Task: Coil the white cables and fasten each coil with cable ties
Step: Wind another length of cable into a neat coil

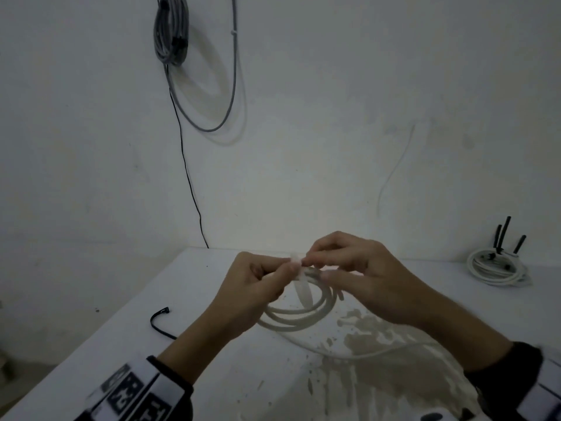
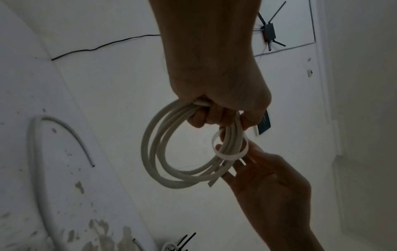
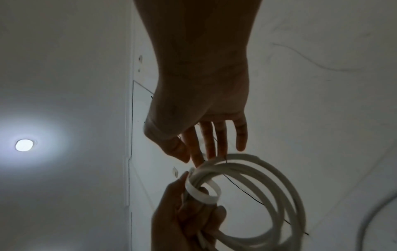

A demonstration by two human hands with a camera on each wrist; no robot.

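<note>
Both hands are raised above the table, meeting at the fingertips. Left hand: fingers curled into a fist, gripping the coiled white cable, thumb forward. Right hand: thumb and forefinger pinching the white cable tie, remaining fingers loosely extended. Both forearms are bare; dark cuffs at the wrists.

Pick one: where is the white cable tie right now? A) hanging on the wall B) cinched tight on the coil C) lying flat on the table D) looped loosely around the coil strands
D: the cable tie forms an open loop round the strands of the white coil, which the left hand grips; slack shows inside the loop.
</note>
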